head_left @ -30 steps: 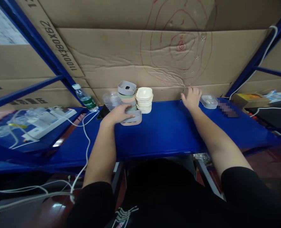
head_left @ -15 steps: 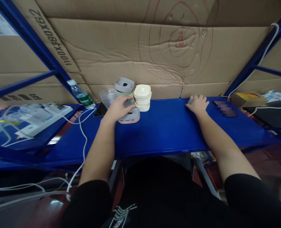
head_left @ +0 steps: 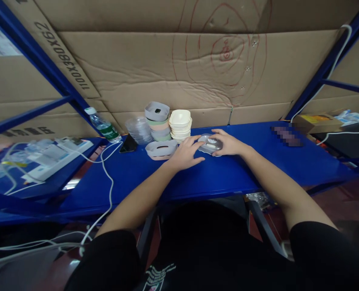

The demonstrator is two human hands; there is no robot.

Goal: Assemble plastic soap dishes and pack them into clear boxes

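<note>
A clear domed plastic lid (head_left: 210, 143) is over the middle of the blue table. My right hand (head_left: 228, 143) grips its right side with thumb and fingers. My left hand (head_left: 186, 155) is open beside it, fingers stretched toward the lid's left edge; whether they touch it I cannot tell. Just left of my left hand sits a grey dish (head_left: 159, 149) with a slot in its base, on a pinkish one. Behind stand a stack of cream square dishes (head_left: 180, 120) and a stack of grey, green and pink dishes (head_left: 157, 111). Several clear lids (head_left: 138, 130) are piled to their left.
A water bottle (head_left: 104, 126) leans at the back left, near a dark phone (head_left: 129, 144) and a white cable (head_left: 108, 173). A pixelated flat object (head_left: 287, 136) lies on the right. Cardboard (head_left: 137, 60) walls the back; blue rack posts (head_left: 322, 81) flank the table.
My right hand has come left from the table's right side to the middle with the clear lid. My left hand has left the grey dish and moved right toward the lid.
</note>
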